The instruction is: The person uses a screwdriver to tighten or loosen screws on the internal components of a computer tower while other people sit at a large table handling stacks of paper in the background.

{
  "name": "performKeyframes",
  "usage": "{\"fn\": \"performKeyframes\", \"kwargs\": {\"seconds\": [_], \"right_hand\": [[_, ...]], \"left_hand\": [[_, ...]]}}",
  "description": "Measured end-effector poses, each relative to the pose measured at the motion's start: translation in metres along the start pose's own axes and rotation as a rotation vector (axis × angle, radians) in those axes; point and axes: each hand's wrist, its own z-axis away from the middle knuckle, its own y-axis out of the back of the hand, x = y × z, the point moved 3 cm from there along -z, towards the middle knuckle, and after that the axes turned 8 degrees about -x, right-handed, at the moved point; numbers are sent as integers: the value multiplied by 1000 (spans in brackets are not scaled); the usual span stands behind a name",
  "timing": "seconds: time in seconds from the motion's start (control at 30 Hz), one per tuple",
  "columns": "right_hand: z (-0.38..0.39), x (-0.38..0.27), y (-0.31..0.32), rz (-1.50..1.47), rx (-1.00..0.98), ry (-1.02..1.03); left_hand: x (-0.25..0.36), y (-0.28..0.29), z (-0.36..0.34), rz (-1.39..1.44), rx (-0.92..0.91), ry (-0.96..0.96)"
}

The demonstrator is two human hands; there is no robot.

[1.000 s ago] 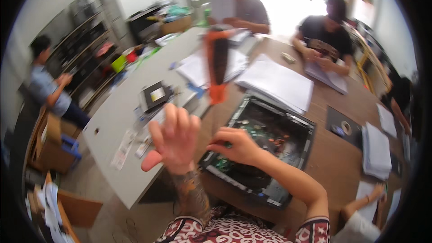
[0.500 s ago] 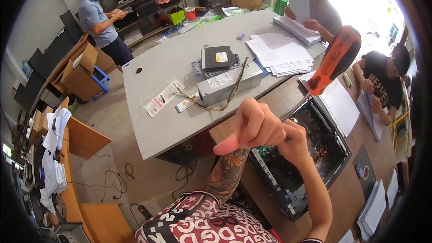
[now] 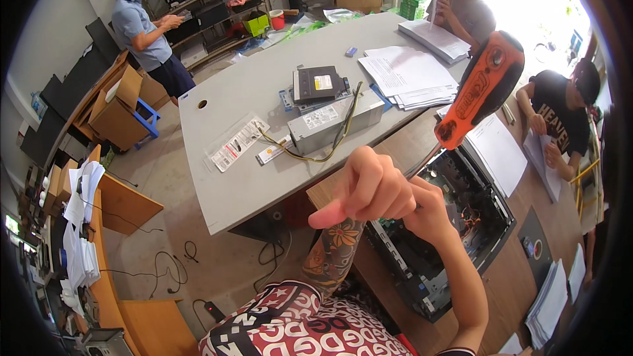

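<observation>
A screwdriver with an orange-and-black handle [image 3: 481, 82] stands tilted in the air close to me, its shaft running down to where my hands meet. My left hand [image 3: 369, 194] has curled fingers against the fingertips of my right hand [image 3: 428, 214], thumb sticking out. My right hand's fingers are pinched at the shaft's lower end; what exactly each hand grips there is hidden. Under my hands lies an opened black computer case [image 3: 409, 277] with boards and wires inside, on the brown tabletop [image 3: 336, 250].
The grey table [image 3: 231, 198] holds a power supply [image 3: 330, 118], a black drive [image 3: 316, 92] and papers [image 3: 402, 69]. Three co-workers [image 3: 148, 53] [image 3: 461, 10] [image 3: 554, 125] are around. Left are a cardboard box [image 3: 112, 109], wooden desk [image 3: 132, 204] and floor cables [image 3: 171, 264].
Over the last second my view swung and my left hand went from spread to curled beside my right. Since half a second ago the handle tipped slightly down and the rear co-worker's raised paper came down.
</observation>
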Motion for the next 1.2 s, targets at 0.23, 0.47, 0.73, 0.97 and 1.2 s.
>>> {"fn": "performKeyframes", "kwargs": {"seconds": [0.23,0.47,0.73,0.97,1.2], "right_hand": [[2,2,-3,-19,0,20],[3,-5,-2,-37,-17,-10],[-3,-6,-2,-121,-124,12],[3,4,-6,-131,-95,7],[0,1,-9,-174,-93,-9]], "left_hand": [[-2,0,-2,88,-75,-63],[-5,-1,-4,94,-70,-51],[13,-5,3,-74,36,122],[16,-6,21,-370,397,166],[21,-21,11,-992,761,554]]}}
